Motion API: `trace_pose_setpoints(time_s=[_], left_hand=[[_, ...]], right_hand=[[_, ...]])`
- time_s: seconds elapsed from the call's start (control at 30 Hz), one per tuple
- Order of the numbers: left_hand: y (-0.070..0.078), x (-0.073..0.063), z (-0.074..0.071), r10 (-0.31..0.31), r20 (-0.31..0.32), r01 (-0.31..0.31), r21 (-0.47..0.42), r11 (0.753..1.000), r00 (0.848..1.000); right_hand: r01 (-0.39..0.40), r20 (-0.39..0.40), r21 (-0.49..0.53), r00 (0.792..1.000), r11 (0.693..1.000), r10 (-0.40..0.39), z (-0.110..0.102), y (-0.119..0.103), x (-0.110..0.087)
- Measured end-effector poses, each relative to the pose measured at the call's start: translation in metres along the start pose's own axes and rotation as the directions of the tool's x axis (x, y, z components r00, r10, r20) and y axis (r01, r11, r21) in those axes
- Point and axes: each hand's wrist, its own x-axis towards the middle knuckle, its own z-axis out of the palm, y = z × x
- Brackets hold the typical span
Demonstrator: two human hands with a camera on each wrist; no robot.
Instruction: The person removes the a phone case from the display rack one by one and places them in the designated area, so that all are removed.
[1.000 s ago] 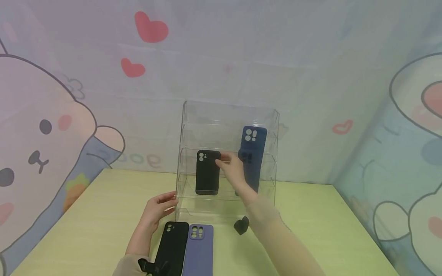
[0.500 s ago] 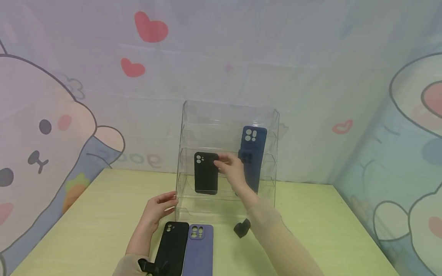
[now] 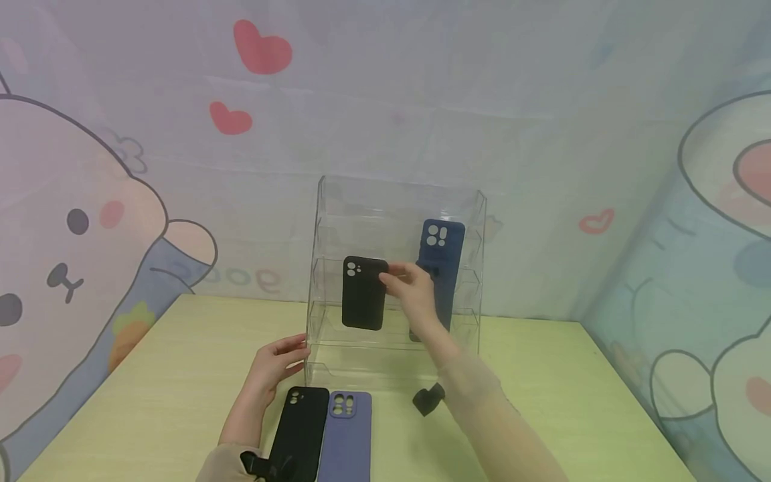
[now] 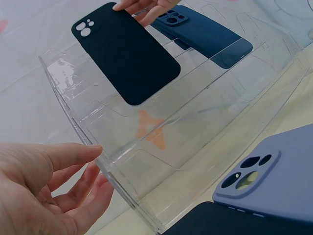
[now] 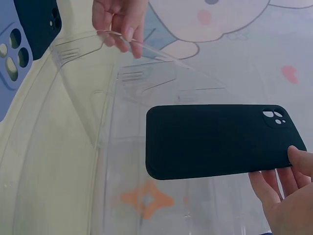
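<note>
A dark phone case (image 3: 364, 294) with camera cutouts is in my right hand (image 3: 412, 294), pinched by its upper right edge. The right wrist view shows the thumb on its face and fingers behind the case (image 5: 215, 142). It hangs in front of a clear tiered display rack (image 3: 319, 268), its lower end apart from the lower ledge. My left hand (image 3: 278, 361) holds the rack's left side panel between thumb and fingers, also seen in the left wrist view, where the hand (image 4: 54, 191) is at the near edge. Blue phone cases (image 3: 442, 254) stand in the rack's right half, partly behind my right hand.
A black phone case (image 3: 301, 428) and a lilac phone case (image 3: 346, 442) lie side by side on the pale yellow table (image 3: 150, 375) before the rack. A cartoon-printed cloth (image 3: 530, 161) hangs behind. A black strap piece (image 3: 429, 399) sits at my right sleeve.
The dark case in my right hand dipped slightly, then rose and shifted a little right, now tilted. Its bottom has come up off the lower ledge area. My left hand stays put.
</note>
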Motion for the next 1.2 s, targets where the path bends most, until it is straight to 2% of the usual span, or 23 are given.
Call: trace_pose_setpoints(time_s=[0.23, 0.47, 0.87, 1.2], left_hand=[[0.001, -0.001, -0.001, -0.003, 0.005, 0.003, 0.003, 1.0, 1.0], [0.001, -0.001, -0.001, -0.001, 0.007, 0.001, 0.007, 1.0, 1.0], [0.002, -0.002, -0.002, -0.013, 0.013, 0.013, 0.006, 1.0, 1.0], [0.001, -0.003, -0.002, -0.017, 0.017, 0.017, 0.0, 1.0, 1.0]], right_hand=[[-0.005, -0.017, 0.053, 1.0, 0.999, 0.006, -0.006, -0.011, -0.003], [-0.058, 0.007, 0.072, 0.998, 0.996, 0.058, -0.017, -0.014, -0.01], [-0.145, 0.018, 0.127, 0.989, 0.981, 0.144, -0.035, -0.005, -0.023], [-0.239, 0.039, 0.104, 0.971, 0.965, 0.236, -0.048, 0.01, -0.036]])
